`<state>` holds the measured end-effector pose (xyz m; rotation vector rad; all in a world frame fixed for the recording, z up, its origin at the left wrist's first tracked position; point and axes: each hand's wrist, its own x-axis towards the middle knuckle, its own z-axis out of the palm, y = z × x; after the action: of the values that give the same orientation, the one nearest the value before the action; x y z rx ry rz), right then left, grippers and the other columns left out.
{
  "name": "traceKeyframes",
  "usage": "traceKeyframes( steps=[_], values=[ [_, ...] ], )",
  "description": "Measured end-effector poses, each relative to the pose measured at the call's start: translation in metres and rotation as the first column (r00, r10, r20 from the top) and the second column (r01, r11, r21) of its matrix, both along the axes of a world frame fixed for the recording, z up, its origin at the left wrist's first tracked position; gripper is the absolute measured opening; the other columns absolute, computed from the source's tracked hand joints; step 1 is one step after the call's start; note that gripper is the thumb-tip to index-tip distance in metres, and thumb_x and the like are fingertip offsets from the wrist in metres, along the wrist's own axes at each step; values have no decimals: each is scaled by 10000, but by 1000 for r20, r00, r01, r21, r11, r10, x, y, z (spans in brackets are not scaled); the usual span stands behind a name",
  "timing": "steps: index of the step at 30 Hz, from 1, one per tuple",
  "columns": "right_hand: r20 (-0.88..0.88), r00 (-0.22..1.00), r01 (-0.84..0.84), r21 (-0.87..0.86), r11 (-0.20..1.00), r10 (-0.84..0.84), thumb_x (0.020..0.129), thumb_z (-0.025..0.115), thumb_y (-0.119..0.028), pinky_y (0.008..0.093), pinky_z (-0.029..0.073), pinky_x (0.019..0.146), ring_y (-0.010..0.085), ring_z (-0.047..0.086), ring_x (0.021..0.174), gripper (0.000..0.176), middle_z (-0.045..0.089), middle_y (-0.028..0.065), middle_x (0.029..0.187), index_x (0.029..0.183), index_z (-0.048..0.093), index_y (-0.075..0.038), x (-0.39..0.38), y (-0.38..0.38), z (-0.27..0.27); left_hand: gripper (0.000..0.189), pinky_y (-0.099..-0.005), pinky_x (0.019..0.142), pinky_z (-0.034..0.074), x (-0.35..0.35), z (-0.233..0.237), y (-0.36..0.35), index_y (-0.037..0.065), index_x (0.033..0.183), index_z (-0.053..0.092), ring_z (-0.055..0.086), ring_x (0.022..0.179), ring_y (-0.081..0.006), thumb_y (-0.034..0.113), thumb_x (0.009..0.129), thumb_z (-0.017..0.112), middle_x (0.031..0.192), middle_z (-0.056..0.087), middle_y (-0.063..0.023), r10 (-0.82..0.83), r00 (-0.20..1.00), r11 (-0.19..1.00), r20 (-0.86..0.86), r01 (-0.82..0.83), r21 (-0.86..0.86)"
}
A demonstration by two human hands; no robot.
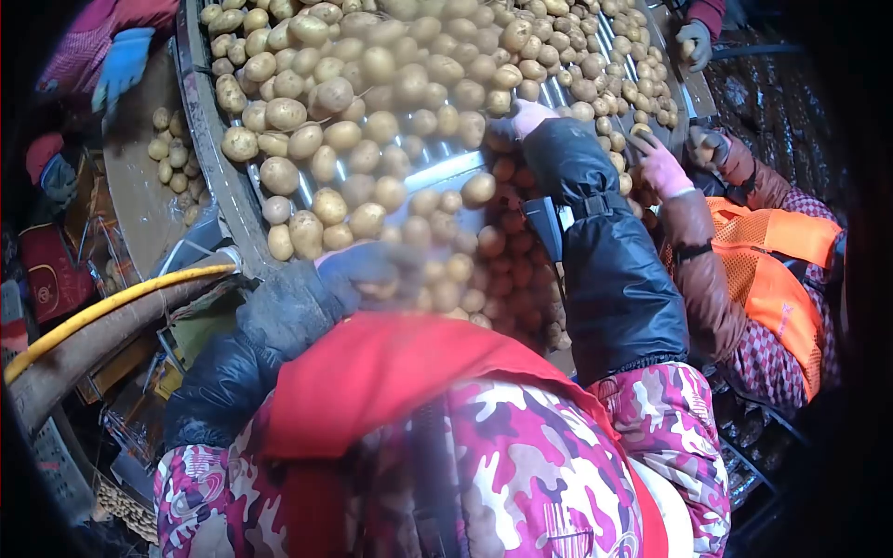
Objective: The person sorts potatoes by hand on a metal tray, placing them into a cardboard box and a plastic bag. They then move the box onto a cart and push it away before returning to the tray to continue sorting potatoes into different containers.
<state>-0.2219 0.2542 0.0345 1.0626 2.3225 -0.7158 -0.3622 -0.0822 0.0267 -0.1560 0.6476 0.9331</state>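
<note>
Many potatoes lie on a roller conveyor in front of me. At its near end, my left hand, in a bluish-purple glove, is low among the potatoes. Motion smears its fingers, so I cannot make out whether it holds one. My right hand, in a pink glove, reaches farther out over the rollers, beside potatoes. Its fingers are mostly hidden behind the dark sleeve cover. Between my hands is a pale bar, with more potatoes in a shadowed space just below it.
On the right, a co-worker in an orange vest reaches in with gloved hands. Another person's blue glove hangs at upper left. Another gloved hand holds a potato at upper right. A yellow hose runs along the left.
</note>
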Motion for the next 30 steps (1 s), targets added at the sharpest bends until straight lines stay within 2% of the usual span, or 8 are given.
traceKeyframes(
  steps=[4, 7, 9, 12, 13, 17, 22, 30],
  values=[
    [-47, 999, 41, 375, 926, -26, 833, 725, -300, 466, 573, 924, 409, 705, 1078, 599, 692, 254, 1200, 1382, 611, -91, 26, -20, -52, 410, -421, 1062, 540, 1, 18, 3, -2, 1367, 536, 613, 1240, -276, 36, 959, 537, 1284, 593, -163, -21, 998, 1000, -64, 21, -4],
    [-122, 989, 128, 405, 905, -85, 847, 702, -256, 522, 556, 914, 415, 712, 1040, 409, 715, 256, 1126, 1214, 715, -75, 28, -40, -68, 292, -308, 626, 478, 7, 20, 13, 39, 1269, 630, 570, 742, -147, 126, 993, 591, 1020, 627, -94, -155, 986, 988, -68, 152, -39],
    [-286, 952, 191, 263, 946, -112, 867, 733, -295, 484, 554, 885, 363, 723, 983, 390, 739, 234, 1072, 1156, 709, -33, 37, -34, -62, 257, -277, 495, 479, 5, -50, 11, 56, 1244, 658, 573, 585, -110, 160, 1011, 621, 919, 650, -80, -171, 913, 955, 372, 60, 292],
    [-406, 848, 403, 73, 912, -342, 890, 792, -348, 422, 549, 834, 314, 702, 912, 408, 734, 202, 1018, 1081, 699, 1, 52, -29, -58, 470, -466, 920, 516, 3, -35, -6, 128, 1458, 524, 548, 1184, -288, 200, 1007, 633, 1330, 564, -163, -15, 1000, 982, 26, 10, 191],
    [-498, 853, 347, 322, 881, -154, 878, 813, -291, 406, 539, 825, 291, 664, 898, 354, 690, 163, 1002, 1043, 692, -3, 77, -8, -112, 567, -539, 1044, 513, 2, -17, -8, 167, 1543, 465, 515, 1370, -355, 228, 1007, 640, 1490, 508, -205, 14, 1000, 995, -14, -13, 94],
    [-784, 617, 187, 223, 957, 62, 804, 819, -154, 402, 535, 833, 296, 652, 925, 243, 658, 127, 1007, 978, 683, -52, 48, -126, -26, 658, -583, 1037, 496, 9, -47, -7, 187, 1577, 411, 526, 1358, -378, 316, 986, 667, 1491, 499, -221, 30, 996, 990, -81, -18, 142],
    [-775, 582, -308, 71, 949, 247, 835, 808, -125, 386, 590, 860, 318, 719, 1013, 500, 655, 175, 1296, 1306, 654, -56, 37, -207, 34, 455, -355, 953, 550, 26, -58, 0, 68, 1432, 533, 622, 1216, -201, 265, 1025, 587, 1300, 656, -101, 184, 977, 891, -106, -120, 438],
    [-549, 753, 417, -28, 909, -363, 943, 709, -299, 407, 563, 892, 325, 711, 1029, 340, 718, 149, 1150, 1215, 700, -96, 59, -128, -11, 461, -331, 888, 568, 13, 14, -9, -7, 1526, 438, 601, 1064, -185, 135, 1088, 450, 1126, 602, -76, 217, 962, 976, 165, -217, -14]
  ],
)
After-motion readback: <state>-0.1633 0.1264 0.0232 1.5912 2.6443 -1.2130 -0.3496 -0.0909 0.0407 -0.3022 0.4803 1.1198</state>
